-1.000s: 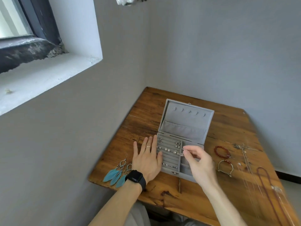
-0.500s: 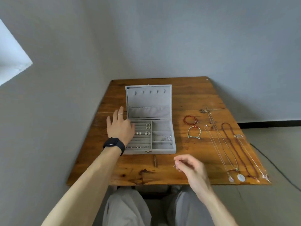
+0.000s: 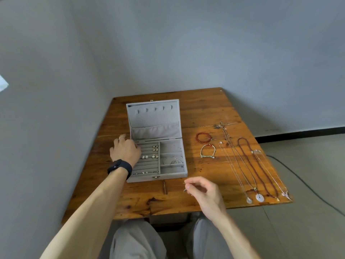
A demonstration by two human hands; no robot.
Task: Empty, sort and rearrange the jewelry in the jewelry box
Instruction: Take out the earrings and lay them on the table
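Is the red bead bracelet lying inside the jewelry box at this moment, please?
No, the red bead bracelet lies on the wooden table, to the right of the open jewelry box.

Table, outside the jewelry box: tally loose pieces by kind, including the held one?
Bracelets: 2 (red bead bracelet, cord bracelet)
Necklaces: 4
Small piece pinched in right hand: 1
Total: 7
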